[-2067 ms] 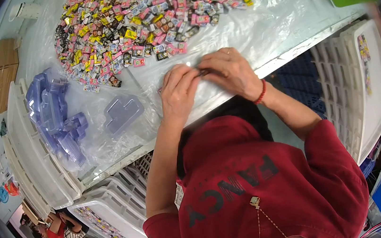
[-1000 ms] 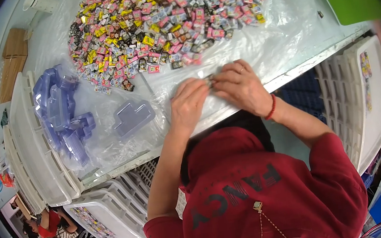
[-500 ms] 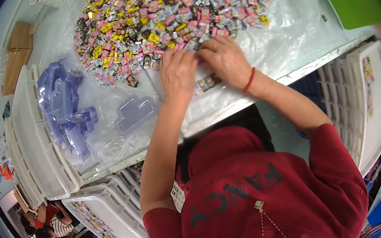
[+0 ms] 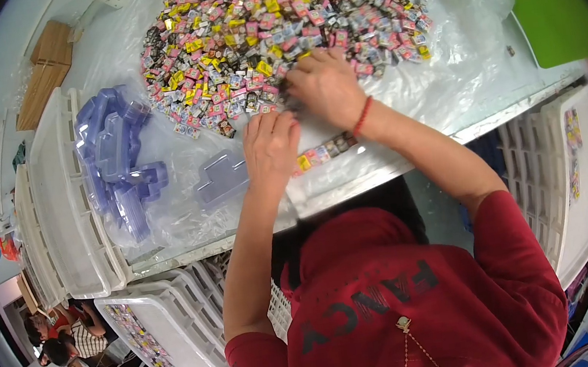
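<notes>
A wide heap of small rectangular pieces (image 4: 248, 46) in pink, yellow, white and black spreads over the far middle of the table. My right hand (image 4: 330, 89) reaches to the heap's near edge, its fingers bent down together and the fingertips hidden among the pieces. Beside it on the left, my left hand (image 4: 269, 146) rests palm down with curled fingers, just short of the heap. What either hand holds, if anything, is hidden. Below my right wrist lies a short row of pieces (image 4: 323, 153), set side by side near the table's front edge.
A flat clear plastic tray (image 4: 223, 176) lies left of my left hand. Farther left is a pile of bluish plastic trays (image 4: 114, 150). White crates (image 4: 72, 203) stand at the table's left, others (image 4: 564, 172) at the right. A green board (image 4: 536, 0) covers the far right corner.
My hands were close together at the heap's edge. Now my left hand is lower and apart, while my right has shifted into the pieces, leaving the row more exposed. The view has tilted slightly.
</notes>
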Demonstrator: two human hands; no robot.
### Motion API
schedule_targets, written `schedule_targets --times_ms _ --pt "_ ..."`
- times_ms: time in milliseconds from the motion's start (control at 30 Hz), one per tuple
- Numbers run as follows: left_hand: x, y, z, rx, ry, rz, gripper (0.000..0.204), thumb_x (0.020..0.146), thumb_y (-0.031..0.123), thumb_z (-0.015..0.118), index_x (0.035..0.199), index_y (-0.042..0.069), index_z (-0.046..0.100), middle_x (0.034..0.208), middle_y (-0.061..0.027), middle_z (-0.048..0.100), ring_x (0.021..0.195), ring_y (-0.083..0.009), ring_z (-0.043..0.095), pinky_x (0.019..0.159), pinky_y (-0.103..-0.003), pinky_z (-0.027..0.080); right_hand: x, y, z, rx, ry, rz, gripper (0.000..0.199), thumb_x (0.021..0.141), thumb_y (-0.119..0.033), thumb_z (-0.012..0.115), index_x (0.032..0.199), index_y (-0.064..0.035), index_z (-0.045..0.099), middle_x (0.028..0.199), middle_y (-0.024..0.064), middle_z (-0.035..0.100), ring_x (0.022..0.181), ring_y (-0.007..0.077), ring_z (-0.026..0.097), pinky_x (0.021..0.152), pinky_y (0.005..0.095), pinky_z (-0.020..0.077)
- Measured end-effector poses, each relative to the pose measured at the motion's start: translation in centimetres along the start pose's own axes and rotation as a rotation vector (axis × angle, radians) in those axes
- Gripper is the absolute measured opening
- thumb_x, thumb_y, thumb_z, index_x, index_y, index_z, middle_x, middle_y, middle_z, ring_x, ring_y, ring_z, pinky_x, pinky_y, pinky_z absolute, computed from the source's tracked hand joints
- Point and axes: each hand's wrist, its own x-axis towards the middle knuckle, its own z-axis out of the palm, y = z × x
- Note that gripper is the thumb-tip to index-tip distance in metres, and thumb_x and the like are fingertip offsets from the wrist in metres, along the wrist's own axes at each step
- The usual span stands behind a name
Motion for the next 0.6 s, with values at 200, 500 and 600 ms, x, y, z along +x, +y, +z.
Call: schedule_targets --times_ms 200,500,600 --pt "-1.1 -1.5 -0.1 0.097 -0.067 -0.050 0.009 0.071 0.012 0.065 0.075 0.005 0.062 0.078 -0.0117 0.058 0.079 -0.0283 0.057 0.070 -0.041 0.045 2.6 -2.0 2.8 -0.245 -0.138 0.018 0.011 0.076 -0.015 0.059 0.078 -0.0087 0.068 0.082 0.0107 0.063 0.085 0.0289 0.060 0.075 0.0433 0.0446" --pt "-1.3 -0.5 7.8 0.173 0.237 -0.117 0.017 0.068 0.018 0.060 0.073 0.002 0.065 0.081 -0.0162 0.061 0.090 -0.0331 0.057 0.075 -0.044 0.049 3.9 3.7 3.6 -0.450 -0.547 -0.104 0.027 0.084 -0.031 0.059 0.102 -0.0134 0.067 0.092 0.0111 0.069 0.092 0.0296 0.065 0.091 0.0460 0.0448" --pt "-1.9 -0.3 5.6 0.113 0.163 -0.113 0.015 0.068 0.015 0.060 0.070 0.001 0.062 0.083 -0.0163 0.061 0.093 -0.0329 0.057 0.072 -0.045 0.049 4.2 3.3 4.1 -0.445 -0.551 -0.164 0.025 0.082 -0.025 0.062 0.102 -0.0109 0.065 0.094 0.0109 0.068 0.096 0.0292 0.063 0.091 0.0458 0.0432"
